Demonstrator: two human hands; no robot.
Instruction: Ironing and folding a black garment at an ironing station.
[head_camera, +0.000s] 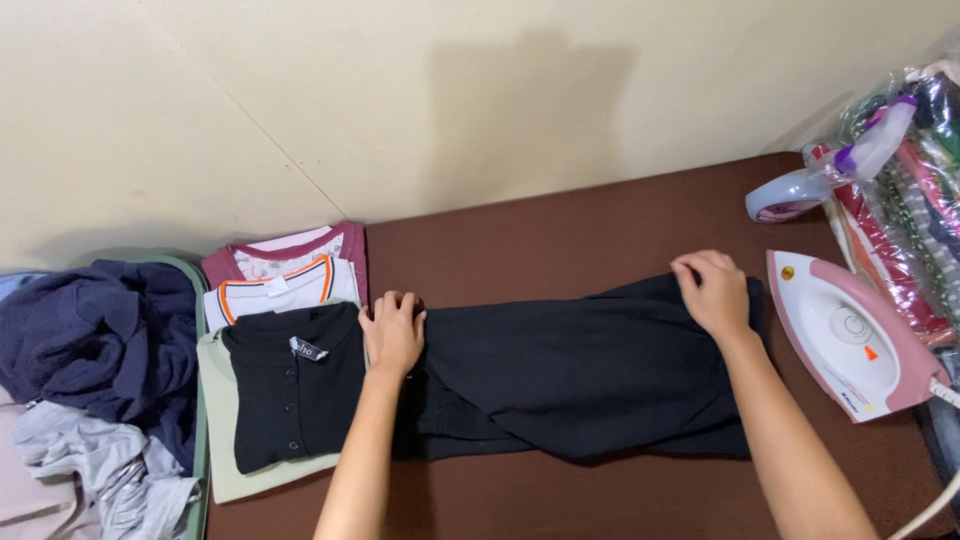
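A black garment (580, 370) lies flat and folded lengthwise across the brown padded surface (600, 230). My left hand (392, 330) rests palm down on its left end, fingers together. My right hand (712, 290) sits on the garment's upper right corner, fingers curled onto the cloth edge. Just left of my left hand lies a stack of folded clothes with a black buttoned shirt (290, 385) on top.
A pink and white iron (850, 335) stands at the right, its cord trailing off the lower right. Behind it are a spray bottle (830, 175) and clothes in clear plastic (915, 170). A heap of unfolded dark blue and grey clothes (95, 370) lies far left. A beige wall runs behind.
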